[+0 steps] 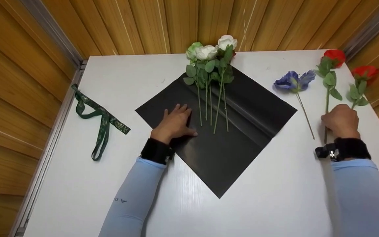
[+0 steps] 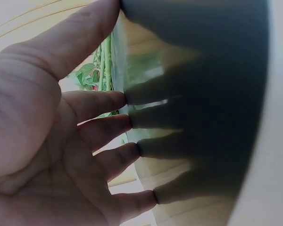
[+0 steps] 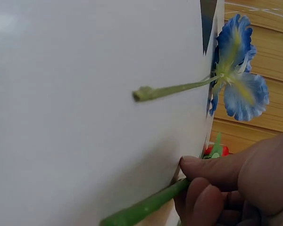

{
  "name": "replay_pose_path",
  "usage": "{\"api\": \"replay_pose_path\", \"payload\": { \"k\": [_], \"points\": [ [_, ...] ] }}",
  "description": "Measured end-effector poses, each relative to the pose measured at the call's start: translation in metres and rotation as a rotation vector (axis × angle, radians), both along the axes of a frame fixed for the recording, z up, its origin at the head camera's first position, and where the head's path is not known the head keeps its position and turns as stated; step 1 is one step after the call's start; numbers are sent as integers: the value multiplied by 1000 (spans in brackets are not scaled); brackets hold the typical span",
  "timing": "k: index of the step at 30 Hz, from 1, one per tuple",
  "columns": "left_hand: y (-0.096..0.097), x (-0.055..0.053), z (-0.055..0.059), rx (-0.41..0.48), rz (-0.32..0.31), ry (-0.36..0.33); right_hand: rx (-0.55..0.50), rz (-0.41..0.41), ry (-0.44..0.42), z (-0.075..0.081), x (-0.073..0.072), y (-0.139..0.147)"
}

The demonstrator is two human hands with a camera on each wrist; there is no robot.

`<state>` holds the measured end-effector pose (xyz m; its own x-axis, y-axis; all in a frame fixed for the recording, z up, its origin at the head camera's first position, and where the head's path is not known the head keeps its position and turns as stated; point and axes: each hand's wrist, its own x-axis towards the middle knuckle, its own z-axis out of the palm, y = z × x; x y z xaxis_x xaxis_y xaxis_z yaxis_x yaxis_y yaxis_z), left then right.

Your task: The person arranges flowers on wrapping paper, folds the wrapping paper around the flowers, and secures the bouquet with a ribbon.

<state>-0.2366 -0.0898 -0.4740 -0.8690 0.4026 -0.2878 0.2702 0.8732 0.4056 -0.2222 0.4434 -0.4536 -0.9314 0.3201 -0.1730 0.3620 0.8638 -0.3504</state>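
The left hand [image 1: 173,125] is resting, fingers spread, on the left side of the black paper [image 1: 219,161]. The right hand [image 1: 341,120] is pinching a green stem [image 3: 146,205] by two red flowers [image 1: 336,58]; the views are not showing which is bearing it. White flowers [image 1: 206,52] are lying across the paper's far corner. A blue flower [image 1: 289,81] is lying between paper and right hand on the counter [image 1: 262,204].

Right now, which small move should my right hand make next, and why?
Probably carry the pinched green stem towards the black sheet: the right hand holds it beyond the sheet's edge, the left hand rests on the sheet, and the white roses have stems lying there.
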Motion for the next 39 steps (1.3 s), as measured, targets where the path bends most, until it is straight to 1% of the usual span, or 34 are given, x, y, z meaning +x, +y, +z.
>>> {"api": "replay_pose_path", "payload": {
  "k": [3, 6, 8, 10, 12, 15, 18, 20, 22, 25, 27, 29, 32, 35, 37, 39],
  "points": [
    [1, -1, 1, 0, -3, 3, -4, -33, 65, 1, 0, -2],
    [1, -2, 2, 3, -8, 3, -22, -70, 149, 5, -2, -9],
    [0, -2, 3, 9, -5, -1, -50, -82, 214, 11, -4, -19],
    [-1, -2, 5, 17, 7, 1, -93, -90, 273, 16, -5, -35],
    [-1, -2, 7, 34, 20, 26, -141, -90, 317, 22, -4, -57],
    [5, -2, 13, 97, 26, 121, -233, -59, 374, 29, -1, -101],
    [17, 0, 22, 206, 39, 211, -369, 20, 413, 30, 4, -151],
    [27, 1, 29, 303, 57, 215, -463, 84, 409, 29, 6, -184],
    [39, 2, 35, 390, 94, 179, -567, 142, 374, 27, 7, -215],
    [52, -1, 39, 515, 160, 86, -673, 212, 308, 22, 5, -257],
    [57, -5, 40, 595, 212, 20, -713, 251, 260, 19, 3, -279],
    [59, -9, 39, 685, 261, -43, -731, 283, 221, 16, 2, -295],
    [55, -15, 38, 804, 323, -111, -756, 323, 184, 13, -1, -309],
    [49, -23, 38, 886, 384, -178, -740, 359, 177, 12, -4, -313],
    [45, -29, 38, 904, 432, -216, -712, 372, 186, 11, -5, -311],
    [42, -35, 37, 880, 475, -234, -682, 379, 203, 11, -5, -307]
  ]
}}
